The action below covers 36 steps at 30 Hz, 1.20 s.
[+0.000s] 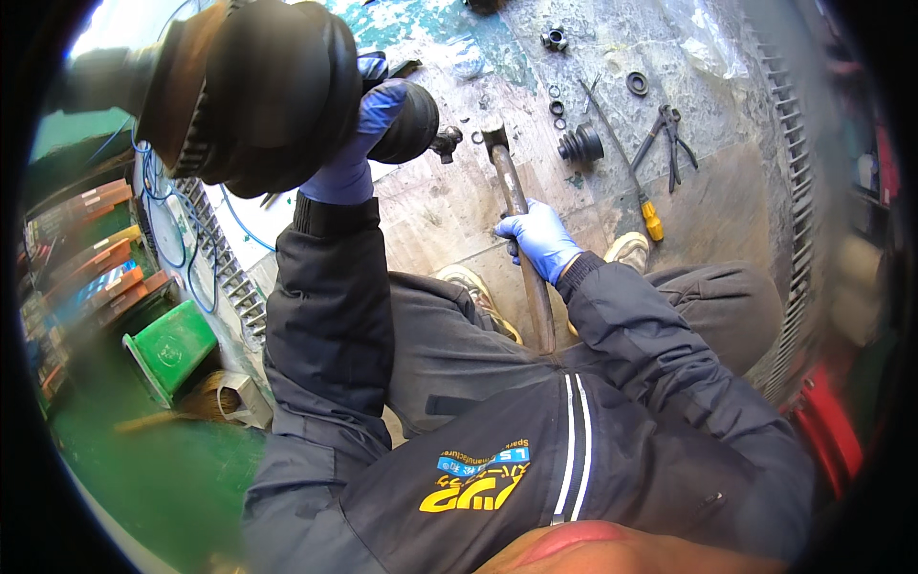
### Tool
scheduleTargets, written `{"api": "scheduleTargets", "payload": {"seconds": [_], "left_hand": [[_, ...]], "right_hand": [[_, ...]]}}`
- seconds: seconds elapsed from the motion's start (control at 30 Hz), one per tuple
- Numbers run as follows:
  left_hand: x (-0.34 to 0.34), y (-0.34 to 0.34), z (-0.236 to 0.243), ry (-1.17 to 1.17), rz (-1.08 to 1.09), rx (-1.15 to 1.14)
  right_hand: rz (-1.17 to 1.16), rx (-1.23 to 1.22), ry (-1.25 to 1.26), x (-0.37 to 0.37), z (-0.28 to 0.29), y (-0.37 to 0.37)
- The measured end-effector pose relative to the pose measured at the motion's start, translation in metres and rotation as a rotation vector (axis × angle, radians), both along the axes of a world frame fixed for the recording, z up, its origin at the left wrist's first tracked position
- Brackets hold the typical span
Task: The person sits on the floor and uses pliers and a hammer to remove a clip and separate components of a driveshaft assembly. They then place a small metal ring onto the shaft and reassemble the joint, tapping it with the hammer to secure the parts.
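Note:
My left hand (346, 153), in a blue glove, is closed around a drive shaft (277, 86) raised at the upper left. It has a big black ribbed rubber boot, and a smaller boot (409, 122) near a dark metal end (446, 143). The shaft's near end is blurred and hides part of my fingers. My right hand (540, 239), also gloved, grips the wooden handle of a hammer (535, 301). The hammer's metal head (493, 134) points away from me, close to the floor, and its handle runs back between my legs.
On the floor to the right lie a loose rubber boot (581, 143), a yellow-handled screwdriver (651, 220), pincers (669, 148), a black ring (637, 83) and a joint part (554, 39). Metal grates (225, 273) flank me. Left are a green bin (172, 349), orange crates (105, 263) and a blue hose (186, 253).

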<state>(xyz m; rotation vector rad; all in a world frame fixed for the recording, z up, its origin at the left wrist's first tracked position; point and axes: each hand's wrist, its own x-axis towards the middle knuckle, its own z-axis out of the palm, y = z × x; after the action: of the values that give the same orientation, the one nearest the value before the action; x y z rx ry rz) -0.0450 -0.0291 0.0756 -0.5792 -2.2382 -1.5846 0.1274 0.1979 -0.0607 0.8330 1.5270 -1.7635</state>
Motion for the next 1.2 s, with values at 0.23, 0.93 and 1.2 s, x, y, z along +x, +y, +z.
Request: {"api": "scheduleTargets", "payload": {"seconds": [0.23, 0.93, 1.2], "left_hand": [[-0.020, -0.002, -0.021, 0.121, -0.049, -0.010], [-0.002, 0.006, -0.022, 0.114, 0.024, 0.113], [-0.004, 0.017, -0.017, 0.167, 0.053, 0.120]], "right_hand": [[-0.078, -0.107, 0.307, -0.026, 0.077, -0.008], [0.054, 0.205, 0.254, -0.018, 0.067, -0.012], [0.244, 0.353, 0.238, -0.021, 0.063, -0.016]]}}
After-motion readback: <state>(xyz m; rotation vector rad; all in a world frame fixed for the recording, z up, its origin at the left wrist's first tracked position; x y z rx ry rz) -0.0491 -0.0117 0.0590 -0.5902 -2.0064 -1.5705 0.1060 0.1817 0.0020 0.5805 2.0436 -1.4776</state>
